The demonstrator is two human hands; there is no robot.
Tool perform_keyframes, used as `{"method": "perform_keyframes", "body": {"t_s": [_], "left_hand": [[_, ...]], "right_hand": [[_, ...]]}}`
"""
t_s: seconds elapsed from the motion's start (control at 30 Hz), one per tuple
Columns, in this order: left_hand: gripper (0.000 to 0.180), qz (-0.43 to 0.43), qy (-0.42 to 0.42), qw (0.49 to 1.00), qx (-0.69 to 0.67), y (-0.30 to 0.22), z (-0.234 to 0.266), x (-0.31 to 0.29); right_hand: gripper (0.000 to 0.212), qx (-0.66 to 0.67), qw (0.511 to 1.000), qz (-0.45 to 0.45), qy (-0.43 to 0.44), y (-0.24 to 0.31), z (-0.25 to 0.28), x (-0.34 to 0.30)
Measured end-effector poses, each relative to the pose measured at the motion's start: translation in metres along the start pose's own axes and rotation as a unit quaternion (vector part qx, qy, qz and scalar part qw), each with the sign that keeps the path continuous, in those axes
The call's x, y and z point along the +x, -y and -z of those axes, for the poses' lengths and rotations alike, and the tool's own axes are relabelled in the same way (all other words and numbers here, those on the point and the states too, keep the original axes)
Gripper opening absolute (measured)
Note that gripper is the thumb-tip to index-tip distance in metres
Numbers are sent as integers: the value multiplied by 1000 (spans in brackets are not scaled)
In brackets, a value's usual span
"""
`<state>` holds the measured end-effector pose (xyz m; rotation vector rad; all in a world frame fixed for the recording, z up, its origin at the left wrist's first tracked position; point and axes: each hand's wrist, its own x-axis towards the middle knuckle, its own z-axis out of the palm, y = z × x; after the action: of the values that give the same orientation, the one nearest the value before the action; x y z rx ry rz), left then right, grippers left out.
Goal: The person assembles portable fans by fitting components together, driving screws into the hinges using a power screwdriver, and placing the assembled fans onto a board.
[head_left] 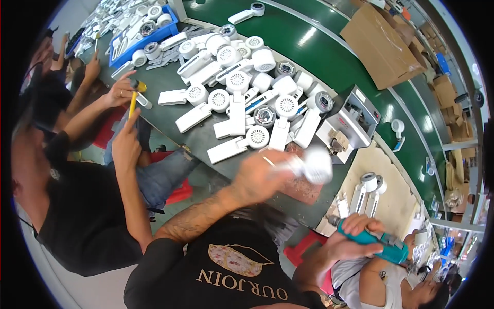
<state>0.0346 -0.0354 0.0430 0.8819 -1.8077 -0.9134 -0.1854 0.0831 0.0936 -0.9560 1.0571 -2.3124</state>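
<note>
My left hand (260, 177) is closed on the handle of a white handheld fan (317, 166), whose round head is blurred by motion. Beneath it lies a worn reddish-brown board (303, 190) on the dark bench. My right hand (357, 239) grips a teal electric screwdriver (388, 247), its tip pointing left, apart from the fan. Just beyond my left hand a large heap of white handheld fans (237, 81) covers the bench; some heads show a grille, others bare inner parts.
A metal box-shaped device (350, 121) stands right of the heap. Several fan pieces lie on a pale board (386, 165). A green conveyor (309, 36) runs behind, with a cardboard box (381, 46). A co-worker at left holds a yellow-handled hammer (135, 100); another person sits at right.
</note>
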Motion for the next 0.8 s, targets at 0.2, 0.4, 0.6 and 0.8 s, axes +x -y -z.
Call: {"method": "perform_keyframes", "body": {"t_s": [0.2,0.4,0.6,0.8], "left_hand": [[44,170,-344,918,-101,68,102,37],[42,80,-350,931,62,35,107,56],[49,-49,260,962,66,-52,-130,59],[80,7,358,912,198,-35,-271,76]], "right_hand": [[62,-51,997,-34,-49,3,15,-25],[69,-117,991,-69,-12,-10,15,-31],[65,-109,992,-69,-2,17,45,-53],[66,-110,991,-67,-26,31,48,-65]]}}
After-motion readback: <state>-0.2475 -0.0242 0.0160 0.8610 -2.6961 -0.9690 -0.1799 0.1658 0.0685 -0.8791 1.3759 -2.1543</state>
